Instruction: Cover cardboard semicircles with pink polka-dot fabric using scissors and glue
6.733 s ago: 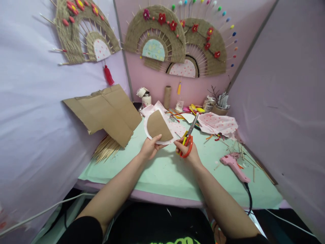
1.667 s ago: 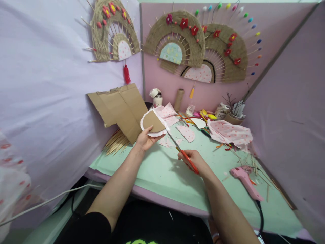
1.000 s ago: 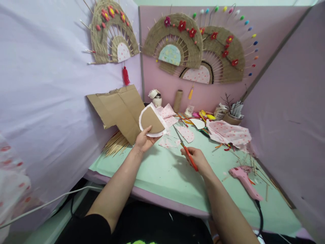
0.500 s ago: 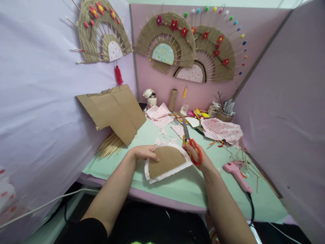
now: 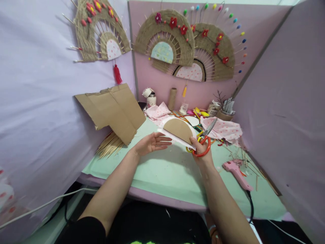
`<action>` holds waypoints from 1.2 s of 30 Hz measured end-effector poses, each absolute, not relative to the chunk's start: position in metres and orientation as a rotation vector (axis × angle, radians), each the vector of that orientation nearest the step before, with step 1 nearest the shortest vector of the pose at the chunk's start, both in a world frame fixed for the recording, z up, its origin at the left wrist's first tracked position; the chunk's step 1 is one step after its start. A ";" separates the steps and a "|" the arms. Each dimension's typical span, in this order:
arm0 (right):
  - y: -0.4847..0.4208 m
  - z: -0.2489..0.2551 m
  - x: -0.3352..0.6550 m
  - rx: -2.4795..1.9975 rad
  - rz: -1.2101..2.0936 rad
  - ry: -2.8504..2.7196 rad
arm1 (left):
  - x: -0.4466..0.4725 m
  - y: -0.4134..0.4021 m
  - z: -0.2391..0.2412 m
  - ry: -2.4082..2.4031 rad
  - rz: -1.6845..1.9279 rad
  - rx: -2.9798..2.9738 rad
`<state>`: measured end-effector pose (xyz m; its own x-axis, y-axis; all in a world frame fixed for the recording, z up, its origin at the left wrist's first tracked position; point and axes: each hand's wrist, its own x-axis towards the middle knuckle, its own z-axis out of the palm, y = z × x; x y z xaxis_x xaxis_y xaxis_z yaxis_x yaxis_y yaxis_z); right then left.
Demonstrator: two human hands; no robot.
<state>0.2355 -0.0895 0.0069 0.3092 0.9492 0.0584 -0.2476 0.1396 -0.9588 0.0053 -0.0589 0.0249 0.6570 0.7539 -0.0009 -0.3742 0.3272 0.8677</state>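
Observation:
My right hand [image 5: 203, 150] grips a pair of scissors [image 5: 207, 146] with red and yellow handles, blades pointing up and to the right. The same hand pinches the right corner of a half-round cardboard piece [image 5: 179, 128], which has a white fabric border [image 5: 175, 137] around it. Its straight edge faces me, tilted down to the right above the table. My left hand [image 5: 154, 143] is open, fingers stretched out, just below the piece's left end and holding nothing.
A pink glue gun [image 5: 238, 174] lies at the right with its cord. Bent cardboard [image 5: 116, 112] and a bundle of thin sticks [image 5: 110, 145] stand at the left. Dotted pink fabric [image 5: 223, 130] and a cardboard tube [image 5: 172, 98] are behind. Decorated fans [image 5: 165, 25] hang on the walls.
My left hand has let go of the half-round piece and opened. The piece has moved up and away, now held by my right hand, and the scissors have turned to the right.

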 end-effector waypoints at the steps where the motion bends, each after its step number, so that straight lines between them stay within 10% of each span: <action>1: -0.089 0.006 0.233 -1.055 1.029 -0.846 | 0.011 -0.060 0.022 0.480 0.787 1.017; 36: -0.116 0.016 0.219 -1.424 1.238 -1.914 | 0.009 -0.037 0.015 0.696 1.843 0.364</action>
<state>0.2187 -0.1157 0.0161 -0.3659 0.9182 -0.1515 0.5146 0.0639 -0.8551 0.0089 -0.0372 0.0146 -0.3726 0.9247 -0.0782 -0.7458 -0.2482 0.6182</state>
